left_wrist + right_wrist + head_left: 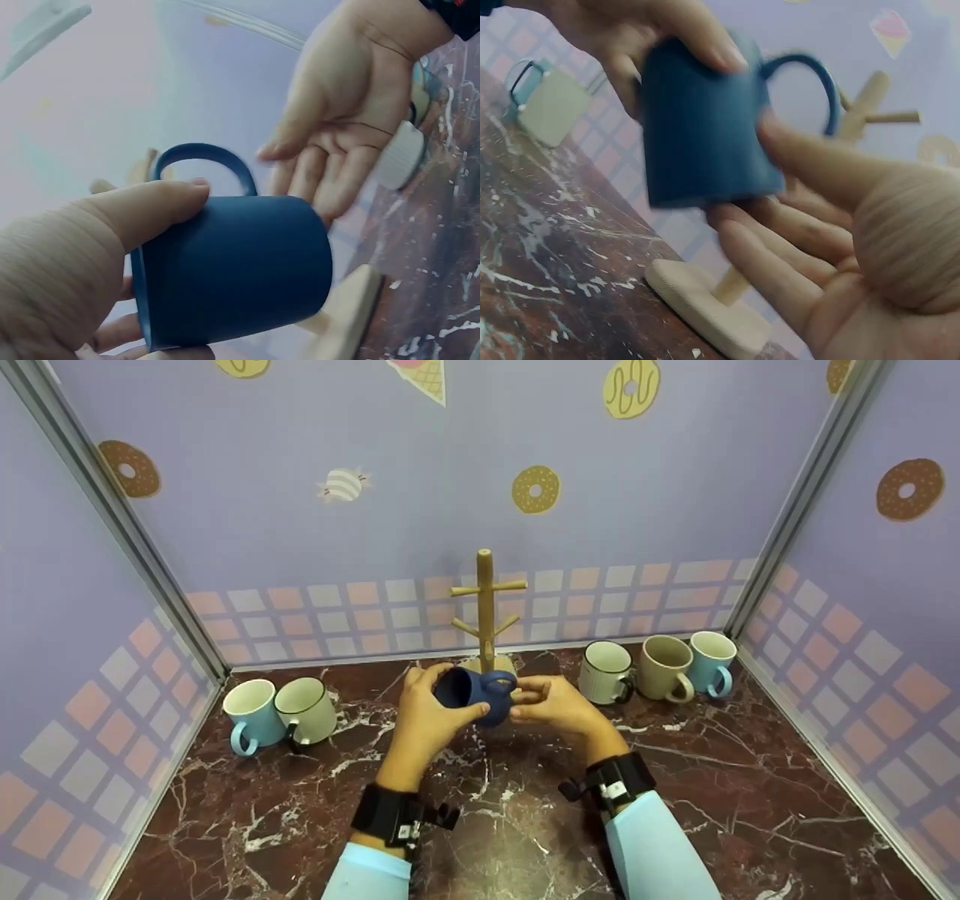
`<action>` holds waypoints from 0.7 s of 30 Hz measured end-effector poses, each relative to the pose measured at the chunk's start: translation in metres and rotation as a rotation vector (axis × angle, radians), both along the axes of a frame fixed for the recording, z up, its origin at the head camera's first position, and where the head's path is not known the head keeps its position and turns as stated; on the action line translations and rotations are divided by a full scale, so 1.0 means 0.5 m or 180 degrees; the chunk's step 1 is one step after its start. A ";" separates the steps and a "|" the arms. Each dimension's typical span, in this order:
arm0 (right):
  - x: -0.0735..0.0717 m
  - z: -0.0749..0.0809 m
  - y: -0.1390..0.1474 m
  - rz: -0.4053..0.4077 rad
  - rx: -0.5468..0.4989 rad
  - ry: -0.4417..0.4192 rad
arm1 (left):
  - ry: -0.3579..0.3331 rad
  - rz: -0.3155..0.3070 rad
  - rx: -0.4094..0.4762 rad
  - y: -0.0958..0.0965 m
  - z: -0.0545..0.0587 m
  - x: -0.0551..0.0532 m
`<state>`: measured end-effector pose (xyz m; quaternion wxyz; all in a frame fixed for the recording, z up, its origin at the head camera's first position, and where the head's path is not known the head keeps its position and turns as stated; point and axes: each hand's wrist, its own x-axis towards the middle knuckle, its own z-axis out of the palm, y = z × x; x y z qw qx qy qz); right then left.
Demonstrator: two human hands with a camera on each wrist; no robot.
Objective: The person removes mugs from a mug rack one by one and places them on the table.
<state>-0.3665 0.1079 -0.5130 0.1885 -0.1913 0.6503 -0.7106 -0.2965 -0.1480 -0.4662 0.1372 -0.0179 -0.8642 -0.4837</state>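
A dark blue mug (491,709) is tipped on its side above the counter, its mouth to the left and its handle (206,154) upward. My left hand (427,712) grips it near the rim, thumb along the outer wall and fingers around the far side. Close by the mug's base is my right hand (559,705), its fingers loosely extended and the thumb near the handle side. Just behind both hands stands a wooden mug tree (486,607) with several bare pegs. Its round base (705,307) is partly hidden by the mug in the head view.
On the left stand a light blue mug (255,712) and a cream mug (307,711) with a black handle. A white ribbed mug (604,675), a tan mug (661,669) and another light blue mug (709,664) line the right. Patterned walls enclose the marbled counter (495,840).
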 end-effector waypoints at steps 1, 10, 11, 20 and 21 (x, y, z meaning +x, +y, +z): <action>0.000 -0.003 0.004 0.0165 -0.0123 -0.0040 | 0.0028 -0.0062 -0.0044 -0.001 0.007 0.008; 0.013 -0.023 -0.013 0.0920 -0.0381 -0.0362 | 0.0047 -0.0627 -0.0365 -0.013 0.053 0.057; 0.016 -0.025 -0.016 0.1003 -0.0393 -0.0373 | 0.0058 -0.0703 -0.0401 -0.015 0.056 0.060; 0.020 -0.041 -0.023 0.1536 -0.0691 -0.0140 | 0.0093 -0.1114 -0.0570 -0.037 0.082 0.083; 0.019 -0.042 -0.024 0.1590 -0.0708 -0.0093 | 0.0099 -0.1145 -0.0584 -0.039 0.083 0.084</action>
